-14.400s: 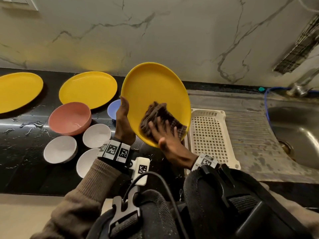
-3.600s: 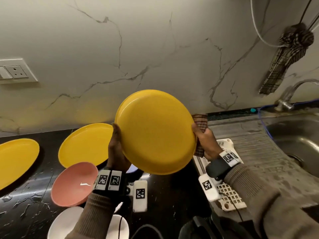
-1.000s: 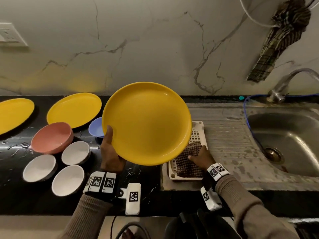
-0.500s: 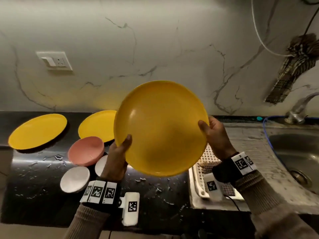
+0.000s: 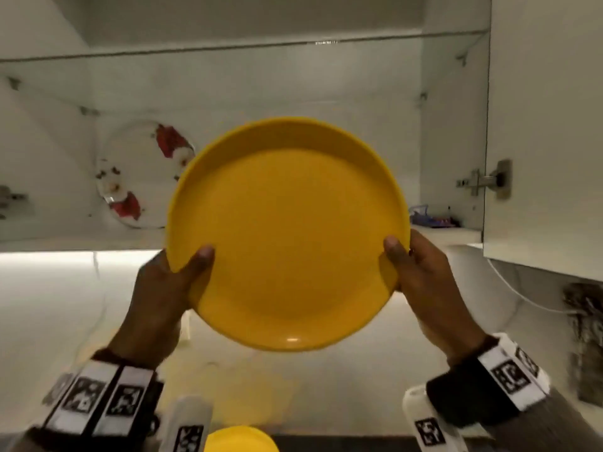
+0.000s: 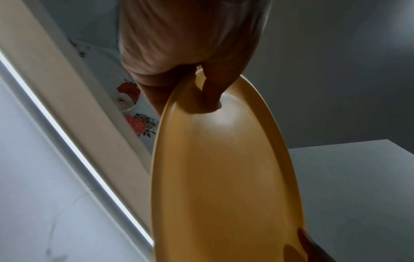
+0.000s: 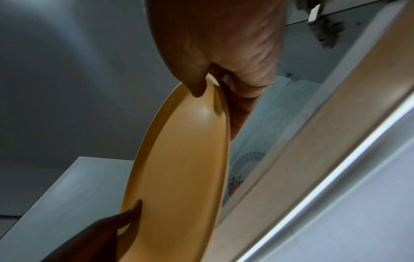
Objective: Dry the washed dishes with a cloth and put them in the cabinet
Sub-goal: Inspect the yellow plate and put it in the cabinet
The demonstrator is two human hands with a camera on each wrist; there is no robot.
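Two hands on one yellow plate [image 5: 287, 233], held up in front of the open cabinet [image 5: 228, 93], face toward the head cam. Left hand [image 5: 160, 298] grips the plate's lower-left rim: thumb over the front face, fingers curled round behind. Right hand [image 5: 430, 288] grips the lower-right rim the same way, thumb on the front, fingers at the back. Left wrist cam shows the plate edge-on w/ the thumb pressed into its well; right wrist cam shows the right thumb on the rim and the other hand's fingertip at the far edge. Plate is tilted near upright, not touching any shelf.

Behind the plate, to its left, a white floral plate [image 5: 140, 174] w/ red roses leans against the cabinet's back wall, standing on the lower shelf [image 5: 65, 238]. Right of the yellow plate: cabinet door [image 5: 548, 125] swung open, hinge [image 5: 486, 182] showing, some small blurred items on the shelf, can't tell what. Below the plate, at the bottom edge of the head view, the rim of a second yellow plate [image 5: 241, 440]. Checked cloth [image 5: 584, 337] hangs on the wall, lower right of the plate.
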